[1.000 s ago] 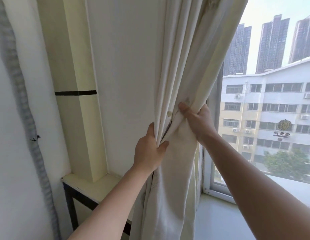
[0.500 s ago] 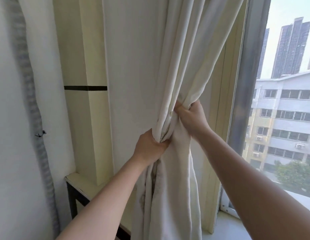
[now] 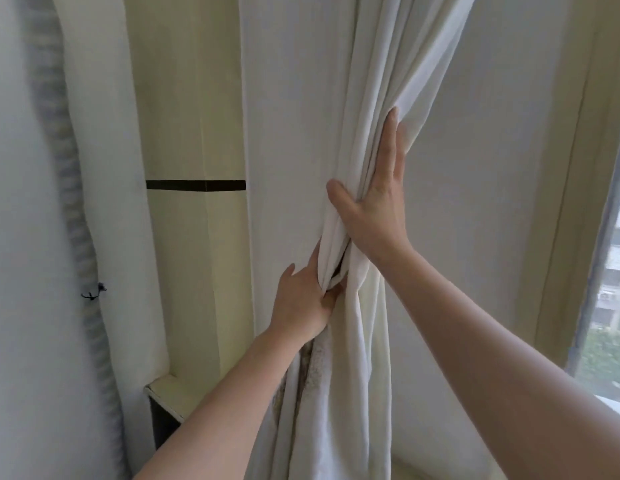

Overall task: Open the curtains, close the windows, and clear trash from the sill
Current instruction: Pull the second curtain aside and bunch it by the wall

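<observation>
the cream curtain (image 3: 339, 109) hangs gathered into a thick bunch of folds against the pale wall, left of the window (image 3: 610, 258), whose dark frame and a strip of glass show at the right edge with buildings and greenery outside. the left hand (image 3: 303, 299) is closed around the bunch at its narrowest point, fingers curled into the folds and thumb wrapped across the front, so the cloth is pinched tight there. the right hand (image 3: 374, 209) sits just above it, spread out flat, fingers extended upward along the right side of the folds and thumb angled out to the left over them, pressing the cloth rather than gripping it. below the left hand the curtain falls loose, with dark mottled staining along one inner fold. to the left stands a pale yellow column (image 3: 194, 133) crossed by a thin dark band (image 3: 196, 185), with a small ledge (image 3: 170, 396) at its foot. a grey corrugated hose (image 3: 69, 188) runs down the white wall at far left.
</observation>
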`<act>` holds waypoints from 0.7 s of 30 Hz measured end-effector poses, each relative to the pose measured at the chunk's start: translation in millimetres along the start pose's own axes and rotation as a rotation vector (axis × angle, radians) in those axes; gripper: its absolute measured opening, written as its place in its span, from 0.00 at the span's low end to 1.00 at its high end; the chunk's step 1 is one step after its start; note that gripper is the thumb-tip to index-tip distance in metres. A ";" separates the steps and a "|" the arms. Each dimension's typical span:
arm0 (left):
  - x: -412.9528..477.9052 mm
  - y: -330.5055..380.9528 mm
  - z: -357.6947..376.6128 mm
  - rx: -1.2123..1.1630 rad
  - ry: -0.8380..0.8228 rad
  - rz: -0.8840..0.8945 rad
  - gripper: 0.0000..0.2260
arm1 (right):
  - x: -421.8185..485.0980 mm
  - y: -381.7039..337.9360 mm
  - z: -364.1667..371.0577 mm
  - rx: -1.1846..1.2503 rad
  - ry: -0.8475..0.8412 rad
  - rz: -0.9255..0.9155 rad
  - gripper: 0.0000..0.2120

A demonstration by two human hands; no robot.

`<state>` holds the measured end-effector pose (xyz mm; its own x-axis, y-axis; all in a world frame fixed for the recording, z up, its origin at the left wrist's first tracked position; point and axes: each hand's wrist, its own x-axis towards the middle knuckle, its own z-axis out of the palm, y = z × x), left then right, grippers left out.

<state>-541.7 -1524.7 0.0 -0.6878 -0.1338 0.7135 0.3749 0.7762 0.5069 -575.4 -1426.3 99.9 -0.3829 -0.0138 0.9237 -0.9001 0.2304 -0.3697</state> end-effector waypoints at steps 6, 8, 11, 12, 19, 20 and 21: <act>24.3 -73.3 -31.1 0.039 0.006 0.028 0.32 | 11.9 6.3 70.1 0.010 -0.083 0.049 0.40; 29.6 -91.5 -39.5 0.050 -0.003 0.017 0.33 | 13.7 7.6 89.9 0.016 -0.104 0.058 0.39; 36.6 -121.4 -54.1 0.059 0.001 0.008 0.34 | 17.1 8.4 125.0 -0.001 -0.129 0.058 0.39; 39.8 -134.1 -61.0 0.060 0.001 0.000 0.34 | 18.4 7.5 139.2 -0.011 -0.137 0.054 0.39; 56.3 -208.3 -108.3 0.071 0.019 -0.106 0.32 | 23.7 -2.9 227.1 0.027 -0.197 0.034 0.39; 58.2 -217.1 -115.0 0.071 0.016 -0.123 0.32 | 24.3 -4.7 237.5 0.037 -0.202 0.032 0.39; 60.0 -224.0 -120.4 0.077 0.014 -0.134 0.32 | 25.0 -6.1 245.5 0.044 -0.205 0.028 0.39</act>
<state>-592.1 -1780.8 -12.5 -0.7191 -0.2475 0.6494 0.2313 0.7959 0.5595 -630.6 -1666.9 100.6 -0.4384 -0.2068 0.8747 -0.8949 0.1909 -0.4034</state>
